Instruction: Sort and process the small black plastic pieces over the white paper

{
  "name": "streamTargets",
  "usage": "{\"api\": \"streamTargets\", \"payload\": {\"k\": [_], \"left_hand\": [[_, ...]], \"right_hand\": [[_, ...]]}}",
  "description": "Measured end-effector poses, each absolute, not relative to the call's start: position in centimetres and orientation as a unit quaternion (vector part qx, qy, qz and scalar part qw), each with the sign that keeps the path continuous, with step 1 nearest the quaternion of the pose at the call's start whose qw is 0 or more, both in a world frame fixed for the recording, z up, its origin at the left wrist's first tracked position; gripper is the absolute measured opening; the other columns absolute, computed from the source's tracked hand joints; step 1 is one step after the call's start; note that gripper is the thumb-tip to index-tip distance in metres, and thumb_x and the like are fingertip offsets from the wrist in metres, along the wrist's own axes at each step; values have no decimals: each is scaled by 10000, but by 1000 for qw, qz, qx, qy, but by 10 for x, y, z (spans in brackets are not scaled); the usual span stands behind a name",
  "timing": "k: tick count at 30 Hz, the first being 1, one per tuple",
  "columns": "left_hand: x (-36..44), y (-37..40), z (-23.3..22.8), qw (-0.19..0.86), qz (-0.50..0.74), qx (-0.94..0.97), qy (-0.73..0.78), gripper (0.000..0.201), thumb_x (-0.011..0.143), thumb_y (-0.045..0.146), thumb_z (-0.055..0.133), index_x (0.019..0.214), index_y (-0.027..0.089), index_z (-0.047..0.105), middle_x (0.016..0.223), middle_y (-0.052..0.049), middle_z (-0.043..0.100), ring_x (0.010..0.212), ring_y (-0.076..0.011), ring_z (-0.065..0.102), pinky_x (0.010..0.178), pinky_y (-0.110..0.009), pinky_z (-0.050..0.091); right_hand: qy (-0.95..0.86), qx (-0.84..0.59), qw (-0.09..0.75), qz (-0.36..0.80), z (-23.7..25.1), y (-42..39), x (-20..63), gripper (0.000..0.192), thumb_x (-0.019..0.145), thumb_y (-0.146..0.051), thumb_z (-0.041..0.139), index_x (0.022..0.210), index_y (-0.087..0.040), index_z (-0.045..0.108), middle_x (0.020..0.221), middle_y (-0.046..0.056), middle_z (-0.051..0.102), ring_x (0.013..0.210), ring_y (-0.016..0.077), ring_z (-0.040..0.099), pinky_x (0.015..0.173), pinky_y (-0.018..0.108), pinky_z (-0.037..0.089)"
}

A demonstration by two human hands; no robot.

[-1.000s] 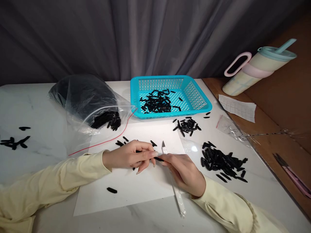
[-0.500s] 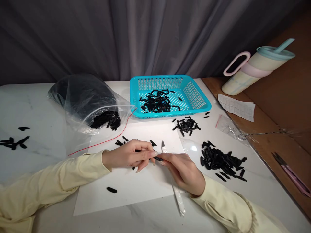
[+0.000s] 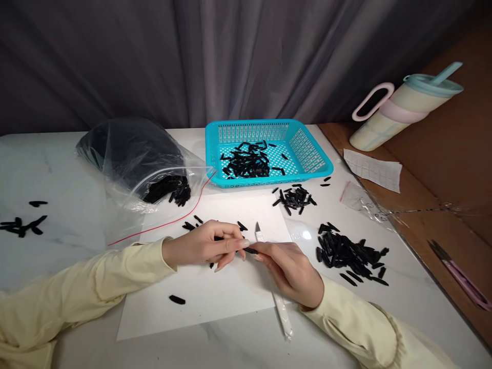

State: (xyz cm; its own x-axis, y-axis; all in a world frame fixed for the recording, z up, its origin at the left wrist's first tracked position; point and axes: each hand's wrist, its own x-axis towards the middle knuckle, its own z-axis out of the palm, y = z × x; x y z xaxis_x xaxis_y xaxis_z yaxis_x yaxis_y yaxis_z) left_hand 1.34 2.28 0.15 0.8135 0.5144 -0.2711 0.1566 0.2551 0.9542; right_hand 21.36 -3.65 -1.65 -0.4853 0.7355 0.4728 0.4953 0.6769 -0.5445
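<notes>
A person in pale yellow sleeves sits at a white table [image 3: 57, 169], both hands meeting over a white sheet of paper [image 3: 215, 297]. The left hand [image 3: 200, 247] pinches a small black plastic piece [image 3: 251, 250] between its fingertips, grip closed on it. The right hand [image 3: 294, 271] is closed around a slim craft knife [image 3: 283, 315], whose blade tip pokes up just beyond the fingers, right beside the piece. The step in hand looks like trimming one piece with the blade. Finishing it would seem to call for a short, steady stroke kept clear of the left fingertips.

A heap of similar black pieces [image 3: 348, 253] lies to the right, a smaller cluster [image 3: 295, 199] sits near a turquoise basket [image 3: 309, 148] holding more, and an open clear bag [image 3: 134, 159] spills others at the left.
</notes>
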Motion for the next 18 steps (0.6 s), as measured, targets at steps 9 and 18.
{"api": "streamTargets", "payload": {"k": [9, 18], "left_hand": [[13, 23, 2, 741, 121, 602, 272, 270, 885, 351, 474, 702, 155, 503, 429, 91, 470, 366, -37, 336, 722, -287, 467], [14, 23, 2, 738, 136, 609, 255, 255, 886, 325, 480, 701, 154, 514, 412, 87, 459, 381, -45, 345, 763, -298, 469]], "right_hand": [[-848, -365, 349, 164, -16, -36, 213, 137, 937, -146, 370, 969, -174, 501, 695, 26, 667, 525, 115, 597, 503, 216, 442], [-848, -367, 348, 158, -17, -37, 214, 167, 939, -157, 359, 986, -178, 517, 735, 41, 682, 586, 128, 638, 543, 220, 485]]}}
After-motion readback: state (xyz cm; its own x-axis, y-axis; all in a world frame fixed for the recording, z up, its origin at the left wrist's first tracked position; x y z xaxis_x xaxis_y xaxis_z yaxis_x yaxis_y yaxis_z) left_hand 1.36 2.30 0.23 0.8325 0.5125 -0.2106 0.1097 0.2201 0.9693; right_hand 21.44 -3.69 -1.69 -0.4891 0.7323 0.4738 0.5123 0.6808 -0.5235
